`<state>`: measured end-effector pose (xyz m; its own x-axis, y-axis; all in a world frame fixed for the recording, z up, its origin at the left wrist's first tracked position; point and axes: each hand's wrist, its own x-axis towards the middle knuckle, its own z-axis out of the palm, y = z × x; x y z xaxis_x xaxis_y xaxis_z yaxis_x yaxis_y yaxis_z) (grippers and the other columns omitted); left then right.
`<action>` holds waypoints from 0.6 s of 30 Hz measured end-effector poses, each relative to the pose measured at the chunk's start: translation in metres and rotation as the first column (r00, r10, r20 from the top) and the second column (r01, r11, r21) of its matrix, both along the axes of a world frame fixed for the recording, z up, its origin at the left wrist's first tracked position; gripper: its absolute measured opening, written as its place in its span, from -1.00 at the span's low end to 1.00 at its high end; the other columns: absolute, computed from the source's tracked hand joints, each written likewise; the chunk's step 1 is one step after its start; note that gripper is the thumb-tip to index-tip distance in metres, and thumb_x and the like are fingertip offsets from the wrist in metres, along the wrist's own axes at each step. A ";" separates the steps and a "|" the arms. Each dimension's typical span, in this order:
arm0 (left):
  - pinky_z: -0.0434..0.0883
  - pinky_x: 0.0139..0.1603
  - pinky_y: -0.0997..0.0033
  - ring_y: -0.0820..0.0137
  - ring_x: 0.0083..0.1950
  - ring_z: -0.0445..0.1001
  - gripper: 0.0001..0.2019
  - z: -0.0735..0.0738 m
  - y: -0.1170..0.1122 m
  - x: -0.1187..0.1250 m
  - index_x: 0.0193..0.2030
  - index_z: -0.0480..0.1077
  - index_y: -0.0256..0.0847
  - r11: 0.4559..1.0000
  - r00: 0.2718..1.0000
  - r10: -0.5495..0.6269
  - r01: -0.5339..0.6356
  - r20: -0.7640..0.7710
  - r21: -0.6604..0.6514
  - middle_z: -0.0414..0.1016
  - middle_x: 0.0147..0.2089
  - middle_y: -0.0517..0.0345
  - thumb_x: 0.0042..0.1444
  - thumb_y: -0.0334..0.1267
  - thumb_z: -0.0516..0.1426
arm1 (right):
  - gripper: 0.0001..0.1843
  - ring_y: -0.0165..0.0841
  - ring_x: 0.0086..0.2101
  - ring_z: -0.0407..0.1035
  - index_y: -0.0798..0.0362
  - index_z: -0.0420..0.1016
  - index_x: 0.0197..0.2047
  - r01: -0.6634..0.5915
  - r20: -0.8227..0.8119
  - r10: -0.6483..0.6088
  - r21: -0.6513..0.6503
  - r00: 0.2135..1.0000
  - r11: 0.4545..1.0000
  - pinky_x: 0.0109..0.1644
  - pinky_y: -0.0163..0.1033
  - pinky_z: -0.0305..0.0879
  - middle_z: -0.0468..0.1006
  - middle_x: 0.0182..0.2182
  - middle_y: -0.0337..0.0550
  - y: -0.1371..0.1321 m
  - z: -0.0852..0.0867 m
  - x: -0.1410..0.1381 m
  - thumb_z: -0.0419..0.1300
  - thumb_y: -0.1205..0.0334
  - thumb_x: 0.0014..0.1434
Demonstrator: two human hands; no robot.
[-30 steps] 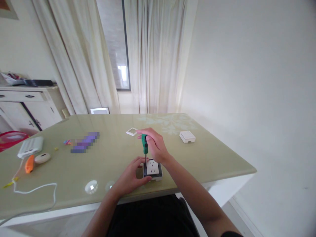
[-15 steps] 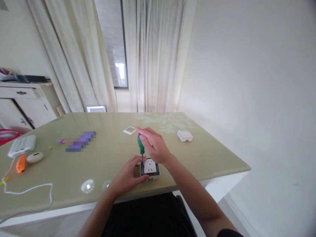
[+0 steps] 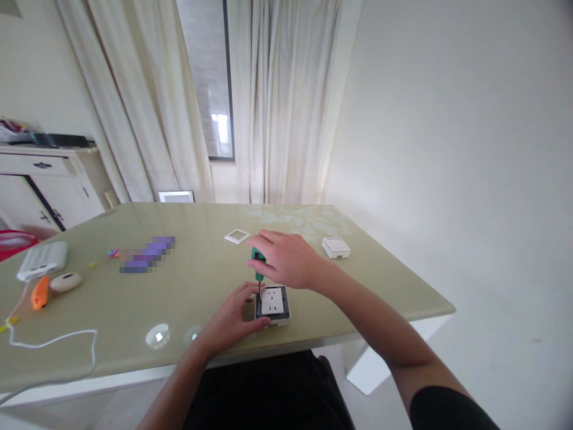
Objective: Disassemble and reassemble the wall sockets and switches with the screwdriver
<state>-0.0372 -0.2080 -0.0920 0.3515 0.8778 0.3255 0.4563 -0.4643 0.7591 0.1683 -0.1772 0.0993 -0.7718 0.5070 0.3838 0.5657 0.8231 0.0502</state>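
Observation:
A white wall socket (image 3: 273, 301) with a dark inner frame lies face up near the table's front edge. My left hand (image 3: 235, 312) grips it from the left, thumb at its front edge and fingers at its back. My right hand (image 3: 286, 257) is wrapped round the handle of a green screwdriver (image 3: 258, 272). The screwdriver stands upright, its tip down at the left side of the socket's dark frame. Any screw under the tip is too small to see. Behind my right hand lies a white square cover frame (image 3: 237, 236).
A white switch box (image 3: 335, 247) stands at the right. On the left lie a blurred purple object (image 3: 147, 255), an orange cutter (image 3: 40, 292), a white oval thing (image 3: 65, 281), a white multi-slot block (image 3: 43, 261) and a white cable (image 3: 54, 346). A clear dome (image 3: 158, 337) is near the front edge.
My right hand has turned about the screwdriver handle, with its forearm and elbow swung out to the right. My left hand and the socket have stayed in place.

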 end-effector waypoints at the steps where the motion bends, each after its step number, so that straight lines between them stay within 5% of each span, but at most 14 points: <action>1: 0.51 0.43 -0.07 0.02 0.38 0.54 -0.50 0.000 0.000 0.000 0.26 0.51 0.00 1.000 1.000 0.003 -0.003 0.003 -0.001 0.54 0.38 0.02 0.20 -0.13 0.44 | -0.63 -0.22 -0.13 0.56 0.06 0.52 0.26 -0.024 0.060 0.028 -0.059 0.998 0.998 -0.23 -0.20 0.20 0.70 0.07 -0.02 0.000 0.010 0.002 0.29 0.08 0.50; 4: 0.50 0.44 -0.07 0.02 0.37 0.56 -0.50 0.001 0.000 0.000 0.25 0.52 0.00 1.000 1.000 0.007 -0.007 0.015 -0.006 0.55 0.38 0.02 0.18 -0.14 0.45 | -0.60 -0.16 -0.17 0.59 0.06 0.64 0.02 0.041 0.257 -0.003 -0.143 0.966 0.989 -0.23 -0.20 0.21 0.76 -0.09 -0.02 0.006 0.035 0.000 0.35 -0.12 0.44; 7: 0.52 0.42 -0.06 0.03 0.36 0.57 -0.50 0.001 0.000 0.000 0.25 0.52 -0.01 1.000 1.000 0.003 -0.003 0.026 -0.011 0.56 0.37 0.00 0.18 -0.12 0.45 | -0.39 -0.02 -0.14 0.63 0.11 0.71 -0.10 0.210 0.429 -0.181 -0.021 0.885 0.977 -0.21 -0.16 0.26 0.75 -0.16 0.17 0.014 0.050 -0.010 0.18 -0.30 0.49; 14: 0.54 0.41 -0.08 0.02 0.35 0.58 -0.48 -0.003 0.001 0.002 0.26 0.51 -0.05 1.000 0.999 0.002 -0.002 0.033 -0.017 0.55 0.38 -0.06 0.19 -0.08 0.44 | -0.29 0.00 -0.03 0.64 0.18 0.51 0.33 0.142 0.693 -0.037 -0.095 0.720 0.985 -0.22 -0.15 0.31 0.74 0.05 0.19 0.023 0.067 -0.026 0.34 -0.23 0.40; 18: 0.50 0.45 -0.11 0.00 0.37 0.57 -0.47 -0.003 0.001 0.003 0.27 0.52 -0.06 1.000 0.999 0.004 -0.003 0.039 -0.013 0.55 0.39 -0.05 0.18 -0.07 0.44 | -0.34 0.05 -0.07 0.65 0.20 0.68 0.13 0.175 0.756 -0.074 -0.055 0.650 0.983 -0.26 -0.13 0.30 0.76 -0.05 0.23 0.025 0.066 -0.034 0.27 -0.29 0.42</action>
